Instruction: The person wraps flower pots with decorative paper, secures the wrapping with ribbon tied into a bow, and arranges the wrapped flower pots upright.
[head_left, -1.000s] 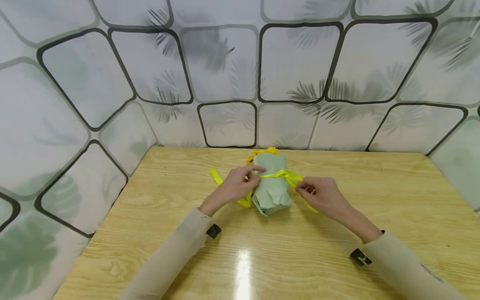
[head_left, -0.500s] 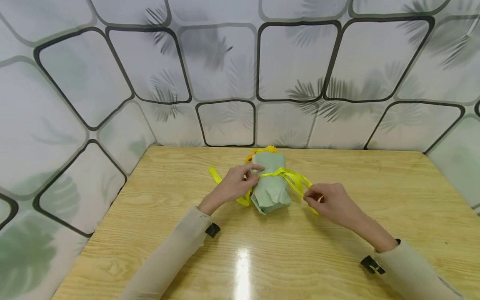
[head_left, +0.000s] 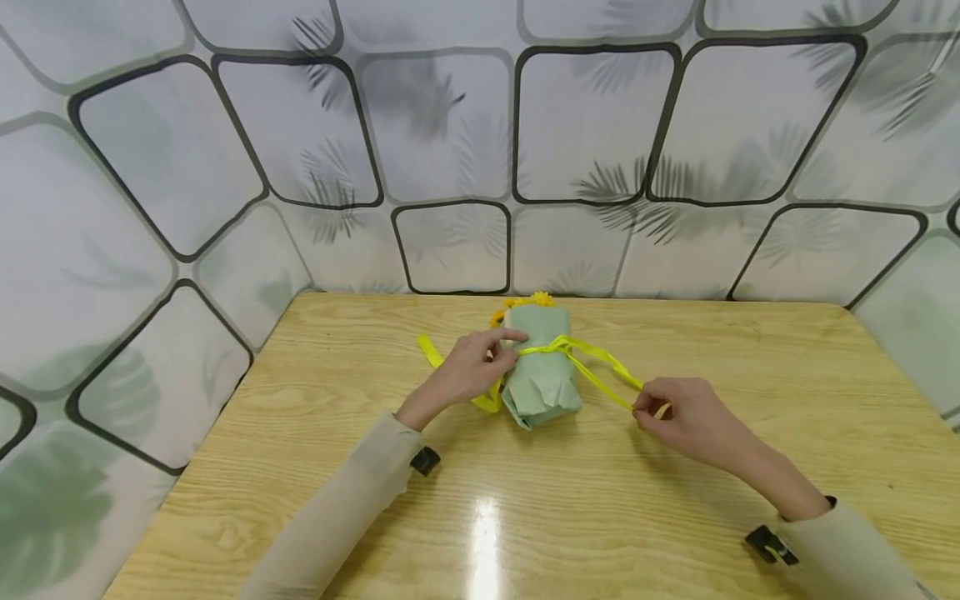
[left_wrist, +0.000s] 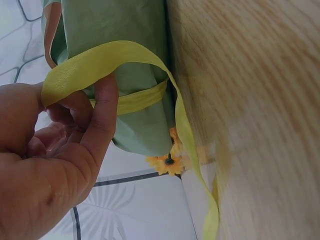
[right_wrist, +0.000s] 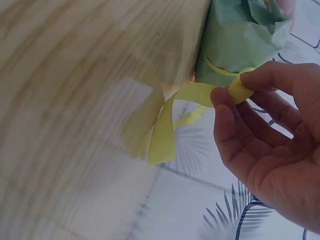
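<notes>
A bouquet wrapped in pale green paper (head_left: 543, 387) lies on the table, its yellow-orange flowers (head_left: 542, 298) showing at the far end. Round its middle runs a yellow ribbon (head_left: 600, 354), crossed or knotted on top. My left hand (head_left: 468, 367) lies at the bouquet's left side, index finger stretched onto the paper. In the left wrist view, the ribbon (left_wrist: 100, 65) passes between that hand's thumb and fingers, and a long tail hangs beyond. Out to the right, my right hand (head_left: 693, 421) pinches the ribbon between thumb and fingertips; a loose end (right_wrist: 162, 135) dangles past them.
The wooden table (head_left: 375, 533) meets a patterned wall covering (head_left: 450, 125) at the back and left. A loose ribbon tail (head_left: 429, 350) lies left of my left hand. Both wrists carry small black devices (head_left: 771, 546).
My right hand has moved right and toward me, drawing the pinched ribbon out straighter from the bouquet. My left hand has stayed in place.
</notes>
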